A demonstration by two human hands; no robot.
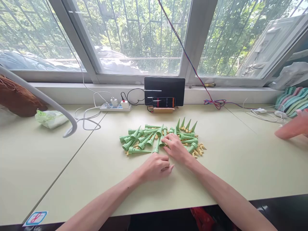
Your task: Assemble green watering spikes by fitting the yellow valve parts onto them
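A pile of green plastic plant watering spikes (144,141), cone-shaped with wide ribbed collars, lies on the table. My right hand (176,148) reaches into the pile from the right, its thumb and fingers apart. Its fingertips are beside a green spike (161,141); whether they grip it is not clear. Just in front of the pile, my left hand (157,166) is closed with curled fingers, and whatever it may hold is hidden. One spike (156,148) stands out right behind its knuckles. Small yellow plastic pieces (199,150) lie at the pile's right end and between the spikes.
Behind the pile, a phone (164,102) showing a timer leans against a dark tablet (165,86). A power strip (115,106) with white cables lies at the back left. A white curved rod (48,101) crosses the left side. A pink object (292,126) is at the right edge.
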